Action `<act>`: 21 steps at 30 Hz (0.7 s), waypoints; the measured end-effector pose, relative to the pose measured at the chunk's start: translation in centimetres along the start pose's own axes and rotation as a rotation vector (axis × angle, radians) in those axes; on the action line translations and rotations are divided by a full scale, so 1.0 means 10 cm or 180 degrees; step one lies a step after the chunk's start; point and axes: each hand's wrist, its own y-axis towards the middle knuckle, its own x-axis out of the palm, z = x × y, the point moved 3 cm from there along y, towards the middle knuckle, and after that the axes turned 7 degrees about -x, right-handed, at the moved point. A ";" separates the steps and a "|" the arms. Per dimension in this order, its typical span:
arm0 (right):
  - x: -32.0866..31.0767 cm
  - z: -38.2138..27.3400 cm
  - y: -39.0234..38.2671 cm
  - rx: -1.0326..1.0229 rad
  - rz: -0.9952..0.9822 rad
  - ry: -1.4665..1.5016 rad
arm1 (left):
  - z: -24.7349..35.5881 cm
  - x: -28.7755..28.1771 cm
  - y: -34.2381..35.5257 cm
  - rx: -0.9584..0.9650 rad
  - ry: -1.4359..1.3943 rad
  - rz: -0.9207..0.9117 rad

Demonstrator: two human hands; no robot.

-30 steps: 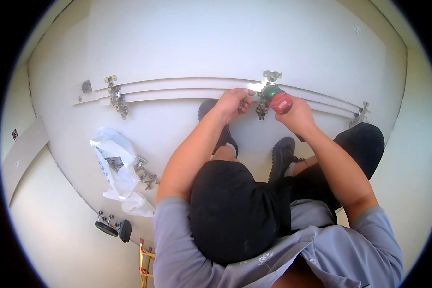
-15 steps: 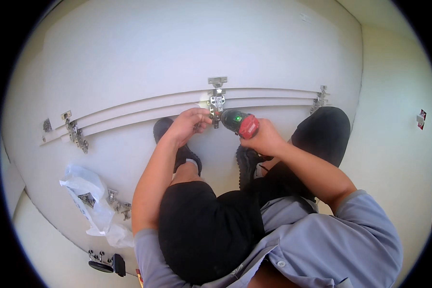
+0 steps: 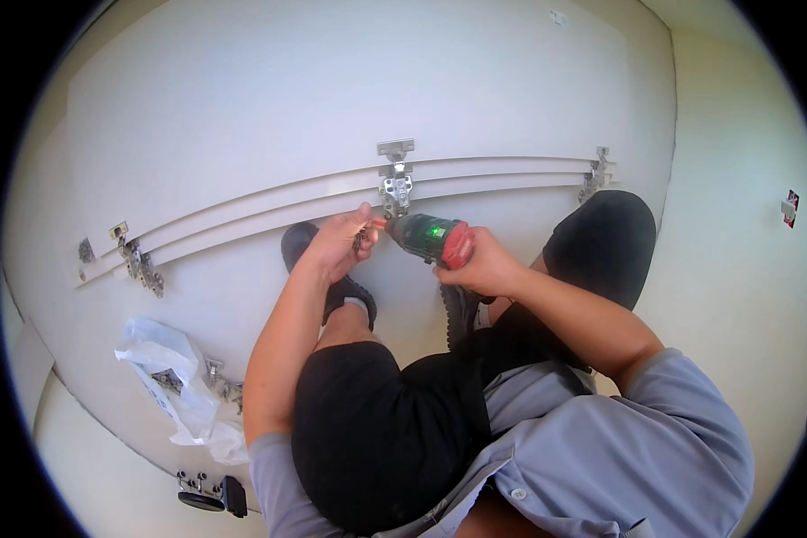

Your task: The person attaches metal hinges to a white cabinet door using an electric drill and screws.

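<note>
My right hand (image 3: 486, 263) grips a red-and-black cordless drill (image 3: 429, 237) with a green light on its body. Its red-tipped bit points left and meets the fingertips of my left hand (image 3: 339, 246). Those fingers are curled closed around small dark metal pieces that look like screws. Just beyond the drill, a metal cabinet hinge (image 3: 396, 184) lies across the stacked white panels. Similar hinges sit on the panels farther out, a left hinge (image 3: 138, 262) and a right hinge (image 3: 594, 176).
Long white panels (image 3: 269, 211) lie stacked in front of my feet. To the left are a heap of screws (image 3: 85, 250) and a crumpled white plastic bag (image 3: 184, 403) with more hinges beside it. A black object with round parts (image 3: 208, 495) lies at lower left.
The drill has shifted left and away from the middle hinge, with its bit now at my left fingertips. My left hand has moved slightly left, still curled.
</note>
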 end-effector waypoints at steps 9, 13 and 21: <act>0.03 0.13 0.04 -0.0282 0.0018 -0.0023 | -0.03 0.00 0.00 -0.0307 -0.0337 -0.0114; 0.08 0.06 0.03 -0.0491 0.0024 -0.0219 | -0.03 0.05 0.03 -0.0352 -0.0401 -0.0084; 0.11 0.06 0.23 -0.0536 0.0467 -0.1568 | -0.09 -0.03 0.13 -0.0360 -0.0008 0.0085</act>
